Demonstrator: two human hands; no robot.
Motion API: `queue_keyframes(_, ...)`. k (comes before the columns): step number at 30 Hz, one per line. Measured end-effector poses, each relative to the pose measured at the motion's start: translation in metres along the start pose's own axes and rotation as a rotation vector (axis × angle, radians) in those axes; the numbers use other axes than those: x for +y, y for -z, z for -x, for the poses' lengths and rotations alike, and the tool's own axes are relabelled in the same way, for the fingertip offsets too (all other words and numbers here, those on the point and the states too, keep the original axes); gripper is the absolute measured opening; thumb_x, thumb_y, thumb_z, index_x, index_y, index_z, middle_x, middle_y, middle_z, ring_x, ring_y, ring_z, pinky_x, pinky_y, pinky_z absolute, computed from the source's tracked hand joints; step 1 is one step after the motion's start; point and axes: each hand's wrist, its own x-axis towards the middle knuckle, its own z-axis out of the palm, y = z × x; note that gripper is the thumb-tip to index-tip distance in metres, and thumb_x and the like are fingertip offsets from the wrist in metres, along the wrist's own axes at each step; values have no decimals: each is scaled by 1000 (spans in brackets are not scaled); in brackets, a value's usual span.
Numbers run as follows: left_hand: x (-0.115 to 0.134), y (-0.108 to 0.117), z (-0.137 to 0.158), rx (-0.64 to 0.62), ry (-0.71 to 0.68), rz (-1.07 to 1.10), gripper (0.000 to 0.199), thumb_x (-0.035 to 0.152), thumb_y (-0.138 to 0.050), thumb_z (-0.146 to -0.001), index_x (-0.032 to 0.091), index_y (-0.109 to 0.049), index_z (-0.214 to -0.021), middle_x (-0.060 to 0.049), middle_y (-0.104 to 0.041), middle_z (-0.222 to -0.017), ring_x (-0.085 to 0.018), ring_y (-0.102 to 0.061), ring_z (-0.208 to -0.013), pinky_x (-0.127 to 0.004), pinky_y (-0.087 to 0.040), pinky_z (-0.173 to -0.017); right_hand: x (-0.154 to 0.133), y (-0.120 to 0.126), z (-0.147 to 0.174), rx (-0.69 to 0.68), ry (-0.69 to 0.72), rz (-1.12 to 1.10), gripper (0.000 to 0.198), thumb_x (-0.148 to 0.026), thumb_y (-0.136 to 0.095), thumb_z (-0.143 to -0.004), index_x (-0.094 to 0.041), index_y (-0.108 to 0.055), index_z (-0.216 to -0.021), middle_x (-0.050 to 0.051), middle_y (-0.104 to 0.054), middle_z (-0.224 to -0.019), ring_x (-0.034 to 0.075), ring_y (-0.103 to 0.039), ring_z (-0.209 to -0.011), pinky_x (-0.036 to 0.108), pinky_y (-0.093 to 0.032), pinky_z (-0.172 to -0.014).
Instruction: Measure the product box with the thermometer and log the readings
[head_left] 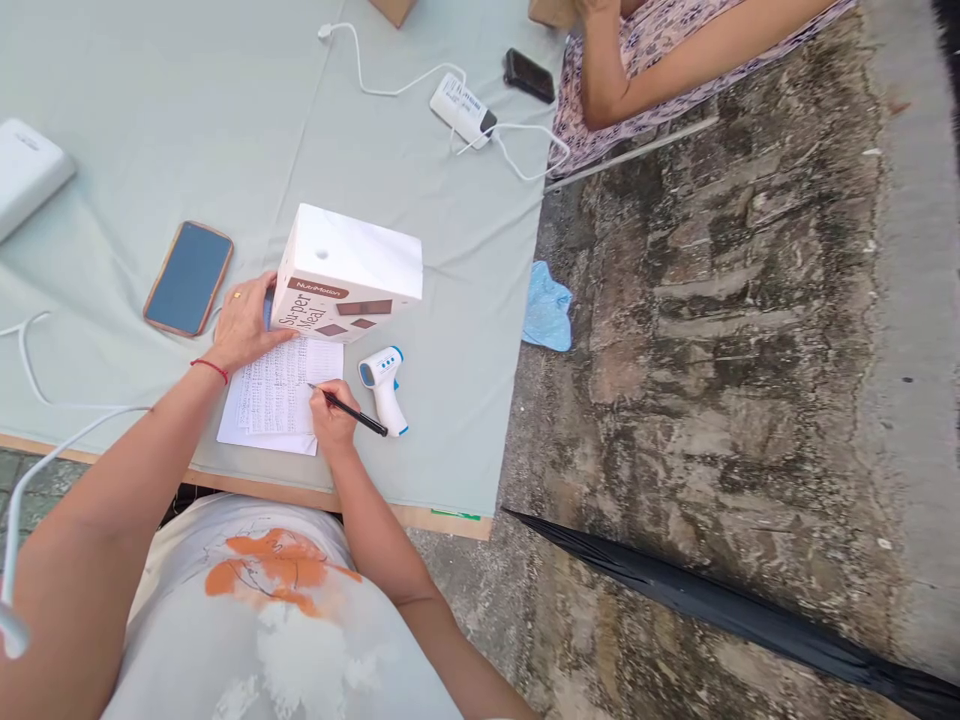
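A white box printed "NutriMotion Super Meal" stands over the far end of some written sheets of paper. My left hand grips its near left corner, thumb along the front and fingers at the side, partly hidden by the box. In my right hand is a black pen, pinched in the fingers with its tip over the right part of the paper. Just right of that hand, a white and blue infrared thermometer lies on the table.
A smartphone lies left of the box on the cloth-covered table. A white power adapter, cables and a black device are farther back. Another person's arm is at the top right. Blue cloth hangs by the right edge.
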Motion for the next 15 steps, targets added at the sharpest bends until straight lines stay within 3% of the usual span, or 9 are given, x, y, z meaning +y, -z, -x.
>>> queue_keyframes(9, -2, -2, -1, 5, -8, -5, 89, 59, -84, -80, 22, -46, -151, -16, -67, -144, -44, -59, -136, -62, -43, -117, 1, -1, -1, 0, 33, 51, 14, -34, -54, -85, -26, -56, -74, -3, -57, -66, 16, -52, -64, 31, -45, -65)
queue_keyframes(15, -4, -2, 1, 25, -50, 22, 97, 86, -62, -86, 18, -46, -153, -20, -64, -148, -46, -56, -140, -64, -39, -119, -5, 4, 2, 34, 132, 98, 14, -30, -50, -92, -25, -56, -80, -2, -58, -71, 16, -54, -65, 30, -47, -65)
